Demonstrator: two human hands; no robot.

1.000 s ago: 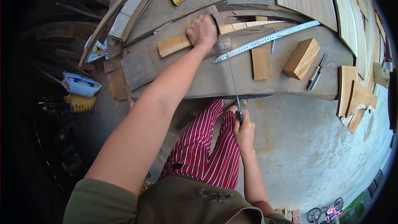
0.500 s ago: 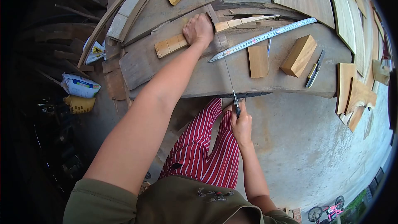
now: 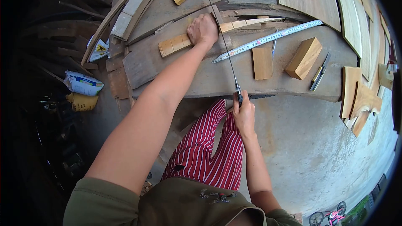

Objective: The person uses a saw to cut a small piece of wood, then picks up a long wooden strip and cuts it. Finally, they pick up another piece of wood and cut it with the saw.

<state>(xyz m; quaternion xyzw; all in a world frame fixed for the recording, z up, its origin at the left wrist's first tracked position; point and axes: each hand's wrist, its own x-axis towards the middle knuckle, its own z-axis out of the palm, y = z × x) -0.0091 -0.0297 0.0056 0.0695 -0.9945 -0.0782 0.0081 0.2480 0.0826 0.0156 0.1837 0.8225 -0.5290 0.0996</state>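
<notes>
Left hand [image 3: 203, 29] is clamped down flat on the wood strip [image 3: 176, 44], fingers curled together over its top, pinning it to the grey plank [image 3: 146, 65]. The strip sticks out both sides of that hand, the pale tapered end poking off past the knuckles.

The saw [image 3: 228, 54] blade runs right along the outer edge of those fingers, basically touching them, and comes back to the right hand [image 3: 243, 113], which is wrapped tight around the handle, fingers closed all the way.

Further right of the blade: tape measure [image 3: 268, 39] lying slantwise, a flat offcut [image 3: 262, 62], a chunky wood block [image 3: 303, 58] and a utility knife [image 3: 320, 73].

Honestly what worries me is that thin blade. If it binds or hops out of the cut, it goes straight into the holding fingers, since there's no gap. The strip could also pivot if the pressure eases.

Compared to a second ago, the saw hand has pushed forward toward the bench edge, so the blade tip reaches further past the strip. Holding hand hasn't budged.
</notes>
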